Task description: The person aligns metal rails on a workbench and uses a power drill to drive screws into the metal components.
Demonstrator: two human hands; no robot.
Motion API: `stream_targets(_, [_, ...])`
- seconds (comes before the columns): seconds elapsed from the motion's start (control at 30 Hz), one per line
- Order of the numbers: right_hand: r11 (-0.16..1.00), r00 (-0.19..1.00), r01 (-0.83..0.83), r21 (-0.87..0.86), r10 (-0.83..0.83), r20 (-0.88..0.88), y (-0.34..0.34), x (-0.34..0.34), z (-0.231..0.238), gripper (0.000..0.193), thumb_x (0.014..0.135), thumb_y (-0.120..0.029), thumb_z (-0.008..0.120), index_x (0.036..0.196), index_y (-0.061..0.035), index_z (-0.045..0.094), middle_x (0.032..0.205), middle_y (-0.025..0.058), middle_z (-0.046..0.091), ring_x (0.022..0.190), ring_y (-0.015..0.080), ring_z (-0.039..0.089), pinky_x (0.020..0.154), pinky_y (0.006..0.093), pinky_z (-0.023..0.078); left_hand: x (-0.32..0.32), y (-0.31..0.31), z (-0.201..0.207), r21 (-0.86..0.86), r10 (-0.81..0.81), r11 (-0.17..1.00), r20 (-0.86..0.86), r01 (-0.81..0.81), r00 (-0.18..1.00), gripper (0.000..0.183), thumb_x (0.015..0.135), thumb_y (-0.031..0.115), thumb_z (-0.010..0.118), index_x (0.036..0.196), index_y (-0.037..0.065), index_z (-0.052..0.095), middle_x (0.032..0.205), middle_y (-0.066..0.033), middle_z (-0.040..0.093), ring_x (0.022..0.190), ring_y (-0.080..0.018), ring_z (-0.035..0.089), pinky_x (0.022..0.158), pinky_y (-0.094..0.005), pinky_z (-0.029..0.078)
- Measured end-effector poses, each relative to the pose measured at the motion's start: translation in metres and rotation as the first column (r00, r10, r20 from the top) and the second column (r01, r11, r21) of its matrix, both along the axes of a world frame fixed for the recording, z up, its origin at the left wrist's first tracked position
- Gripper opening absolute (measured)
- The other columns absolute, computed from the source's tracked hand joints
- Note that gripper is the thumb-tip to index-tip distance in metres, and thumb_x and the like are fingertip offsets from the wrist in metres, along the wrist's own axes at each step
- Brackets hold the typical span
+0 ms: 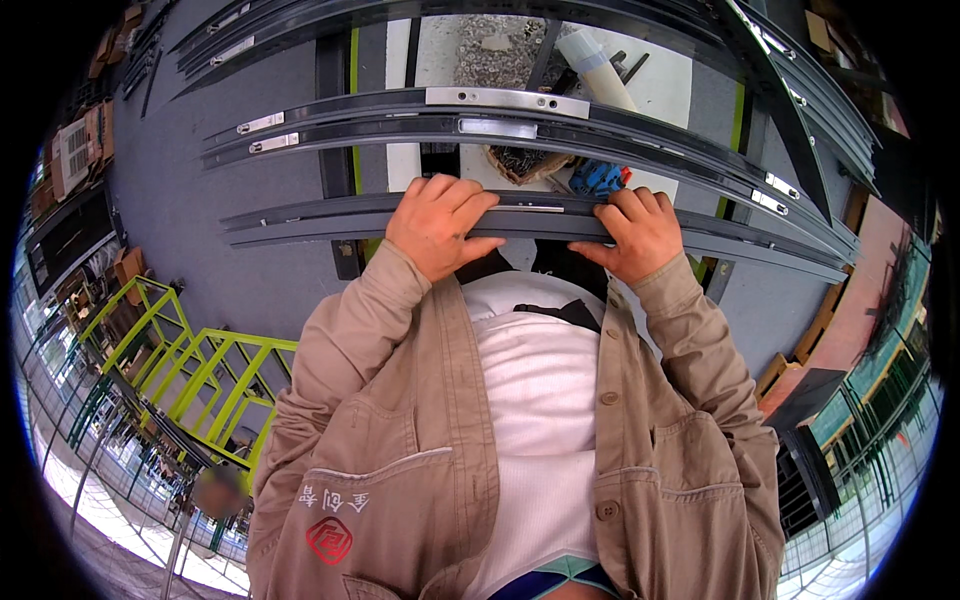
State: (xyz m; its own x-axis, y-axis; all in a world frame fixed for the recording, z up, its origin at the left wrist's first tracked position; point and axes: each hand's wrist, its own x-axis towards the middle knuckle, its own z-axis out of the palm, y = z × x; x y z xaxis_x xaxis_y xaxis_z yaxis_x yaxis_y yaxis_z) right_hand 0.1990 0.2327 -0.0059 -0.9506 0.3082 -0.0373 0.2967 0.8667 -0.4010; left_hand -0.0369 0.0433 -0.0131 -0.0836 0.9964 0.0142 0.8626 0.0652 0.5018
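Note:
A long dark grey metal profile (330, 224) lies crosswise right in front of me. My left hand (436, 222) is closed round it left of the middle, fingers over the far edge and thumb on the near side. Further right, my right hand (640, 234) grips the same profile in a like way, its thumb pointing inward. Between the hands, a thin bright strip (530, 209) shows in the profile's groove. Just beyond lie more parallel profiles, one bearing a long silver plate (508, 101) and another a short bright insert (498, 129).
Past the profiles are a blue power tool (598, 177), a box of small dark parts (520, 165) and a pale cylinder (597, 70). More profiles are stacked at the far right, one slanting across. Yellow-green frames (200, 370) stand at left, near another person (218, 492).

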Motion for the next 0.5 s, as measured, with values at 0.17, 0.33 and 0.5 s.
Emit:
stream_targets(0.17, [1.000, 0.999, -0.013, 0.002, 0.013, -0.039, 0.0011, 0.0006, -0.0020, 0.052, 0.061, -0.042, 0.087, 0.095, -0.0082, 0.068, 0.093, 0.0048, 0.061, 0.086, 0.0262, 0.057, 0.075, 0.0406, 0.046, -0.0001, -0.0009, 0.0011, 0.008, -0.011, 1.000, -0.021, 0.011, 1.000, 0.054, 0.071, 0.036, 0.083, 0.116, 0.012, 0.067, 0.109, -0.0035, 0.064, 0.100, -0.0242, 0.059, 0.084, -0.0388, 0.044])
stream_targets(0.33, [1.000, 1.000, -0.022, 0.008, 0.023, -0.018, 0.0020, -0.0003, -0.0017, 0.051, 0.061, -0.044, 0.086, 0.093, -0.0084, 0.068, 0.092, 0.0039, 0.060, 0.084, 0.0258, 0.057, 0.075, 0.0400, 0.046, -0.0026, -0.0012, -0.0008, 0.025, -0.045, 0.999, -0.016, 0.045, 0.999, 0.053, 0.072, 0.035, 0.083, 0.116, 0.011, 0.067, 0.109, -0.0040, 0.064, 0.099, -0.0242, 0.059, 0.084, -0.0386, 0.044])
stream_targets(0.5, [0.998, 0.998, -0.052, 0.023, 0.052, -0.016, 0.0049, -0.0022, -0.0029, 0.050, 0.062, -0.045, 0.086, 0.091, -0.0090, 0.067, 0.090, 0.0033, 0.059, 0.083, 0.0256, 0.057, 0.073, 0.0396, 0.045, -0.0027, 0.0011, 0.0003, 0.014, -0.056, 0.998, -0.026, 0.056, 0.998, 0.051, 0.072, 0.034, 0.083, 0.115, 0.010, 0.067, 0.109, -0.0041, 0.064, 0.098, -0.0241, 0.059, 0.083, -0.0383, 0.043])
